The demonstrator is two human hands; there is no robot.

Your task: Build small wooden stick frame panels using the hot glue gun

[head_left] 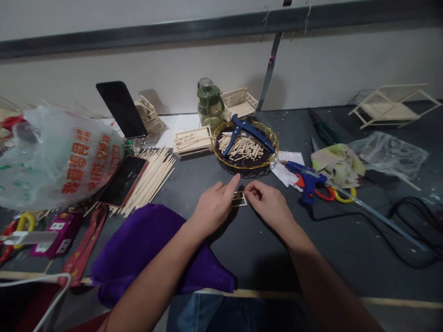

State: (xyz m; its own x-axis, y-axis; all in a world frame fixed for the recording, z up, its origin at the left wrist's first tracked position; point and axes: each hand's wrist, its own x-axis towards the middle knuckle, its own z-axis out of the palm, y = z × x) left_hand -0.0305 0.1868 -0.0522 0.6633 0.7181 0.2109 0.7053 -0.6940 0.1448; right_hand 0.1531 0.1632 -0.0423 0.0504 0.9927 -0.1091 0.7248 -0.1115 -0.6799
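A small rectangular frame of thin wooden sticks (239, 205) lies low over the dark table between my hands. My left hand (213, 203) grips its left end, with the index finger stretched forward and the other fingers partly hidden. At the right end of the frame, my right hand (269, 204) has thumb and fingers pinched together on its corner. Whether a loose stick is also in that pinch is too small to tell. Just beyond both hands stands a gold-rimmed basket (226, 162) of short cut sticks, with a blue-handled cutter (235, 133) across it.
A blue glue gun (309, 177) with its cord lies right, near a stained cloth (337, 161) and pliers (325, 129). Left are long sticks (152, 177), a phone (124, 180), a plastic bag (58, 157) and purple cloth (138, 249). Behind stand a green lantern (209, 103) and stick-built miniature furniture (240, 103).
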